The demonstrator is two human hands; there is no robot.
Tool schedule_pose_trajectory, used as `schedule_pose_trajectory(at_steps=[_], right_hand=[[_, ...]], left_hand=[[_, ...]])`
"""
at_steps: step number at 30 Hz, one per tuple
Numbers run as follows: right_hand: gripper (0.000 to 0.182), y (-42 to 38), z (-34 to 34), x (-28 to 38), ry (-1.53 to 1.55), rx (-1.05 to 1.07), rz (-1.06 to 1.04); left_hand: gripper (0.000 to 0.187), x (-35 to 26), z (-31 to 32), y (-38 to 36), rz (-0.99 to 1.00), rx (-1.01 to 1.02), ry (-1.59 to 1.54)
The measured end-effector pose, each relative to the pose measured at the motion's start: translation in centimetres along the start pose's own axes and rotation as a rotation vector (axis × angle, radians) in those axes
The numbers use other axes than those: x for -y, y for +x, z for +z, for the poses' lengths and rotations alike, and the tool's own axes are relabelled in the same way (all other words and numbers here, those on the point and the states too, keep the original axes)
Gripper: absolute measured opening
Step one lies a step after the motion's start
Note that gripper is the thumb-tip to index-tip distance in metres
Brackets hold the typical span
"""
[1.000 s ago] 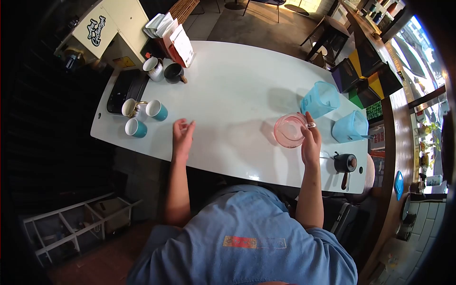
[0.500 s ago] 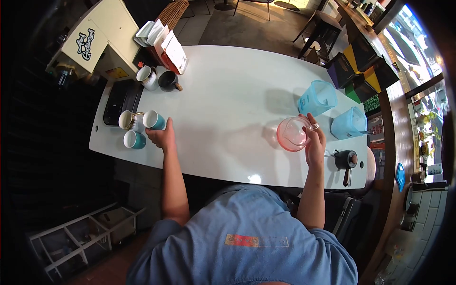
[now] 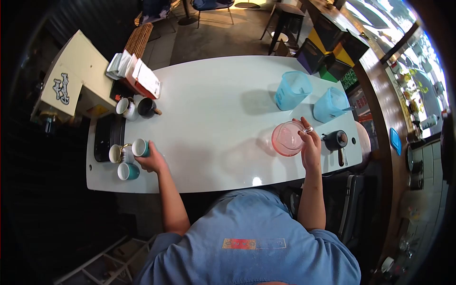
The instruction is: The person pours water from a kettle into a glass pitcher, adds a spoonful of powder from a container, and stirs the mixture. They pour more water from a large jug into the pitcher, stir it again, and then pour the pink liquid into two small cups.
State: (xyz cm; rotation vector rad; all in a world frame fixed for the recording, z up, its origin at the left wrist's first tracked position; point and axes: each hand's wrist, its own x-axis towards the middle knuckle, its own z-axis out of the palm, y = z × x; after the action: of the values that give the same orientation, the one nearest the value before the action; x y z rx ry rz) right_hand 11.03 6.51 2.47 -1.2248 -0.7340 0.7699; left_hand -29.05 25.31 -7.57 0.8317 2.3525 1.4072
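Note:
My left hand (image 3: 154, 160) is wrapped round a teal cup (image 3: 140, 147) with a white inside, at the left of the white table (image 3: 199, 104). Close beside it are a second teal cup (image 3: 128, 171) and a white cup with a gold handle (image 3: 115, 153). On the right, my right hand (image 3: 310, 145) grips a round glass server (image 3: 287, 138) that holds some pink-red liquid. Beyond that hand stand two light-blue pitchers (image 3: 293, 91) (image 3: 330, 105). A dark portafilter-like tool (image 3: 335, 140) lies to its right.
A black flat device (image 3: 109, 137) lies at the left edge beneath a cream machine (image 3: 73, 71). Behind it are a white mug (image 3: 127, 109), a black cup (image 3: 146, 107) and a red holder with papers (image 3: 142, 80). Black and yellow boxes (image 3: 332, 47) stand at the back right.
The view has turned, so the table sits lower at the left. My left hand with its teal cup is nearer the other cups. My right hand still holds the server.

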Motion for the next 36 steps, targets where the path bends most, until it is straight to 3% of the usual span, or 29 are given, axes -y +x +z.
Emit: schedule_pose_trajectory(at_steps=[3, 5, 6, 7, 9, 17, 19, 21, 22, 25, 34, 36], right_hand=[[0.058, -0.6, -0.4, 0.6, 0.034, -0.013, 0.007], [0.049, -0.7, -0.3, 1.2, 0.05, -0.047, -0.005], [0.034, -0.7, -0.5, 1.3, 0.061, -0.071, -0.025], [0.034, -0.7, -0.3, 1.8, 0.06, -0.076, -0.026], [0.024, -0.8, 0.0, 3.0, 0.091, -0.173, -0.005], [0.039, -1.2, -0.5, 6.1, -0.03, -0.2, -0.091], [0.05, -1.5, -0.4, 7.2, -0.144, -0.157, -0.099], [0.051, -1.7, -0.1, 8.5, -0.153, -0.148, -0.107], [0.051, -1.8, 0.0, 9.0, -0.162, -0.137, -0.111], [0.051, -1.5, -0.3, 9.9, -0.19, -0.107, -0.131], [0.048, 0.8, -3.0, 10.8, -0.106, 0.074, -0.193], [0.047, 1.4, -3.5, 11.0, -0.124, 0.111, -0.214]], left_hand=[[0.069, 0.0, 0.2, -1.3, 0.188, 0.001, -0.114], [0.062, -0.5, 0.1, -2.5, 0.357, 0.261, -0.616], [0.056, -1.0, -0.2, -3.1, 0.395, 0.373, -0.61], [0.056, -1.6, -0.6, -3.9, 0.396, 0.377, -0.611], [0.054, -3.0, -1.2, -5.7, 0.399, 0.644, -0.769], [0.051, -7.9, -2.7, -10.6, 0.502, 1.103, -0.763], [0.057, -8.6, -3.0, -11.8, 0.522, 1.156, -0.758], [0.066, -8.9, -3.4, -13.2, 0.487, 1.295, -0.763], [0.075, -8.6, -3.4, -13.7, 0.498, 1.32, -0.762], [0.078, -8.6, -4.0, -16.0, 0.458, 1.397, -0.777], [0.072, -8.1, -3.7, -21.6, 0.436, 1.496, -0.804], [0.073, -8.2, -3.7, -22.6, 0.347, 1.506, -0.851]])
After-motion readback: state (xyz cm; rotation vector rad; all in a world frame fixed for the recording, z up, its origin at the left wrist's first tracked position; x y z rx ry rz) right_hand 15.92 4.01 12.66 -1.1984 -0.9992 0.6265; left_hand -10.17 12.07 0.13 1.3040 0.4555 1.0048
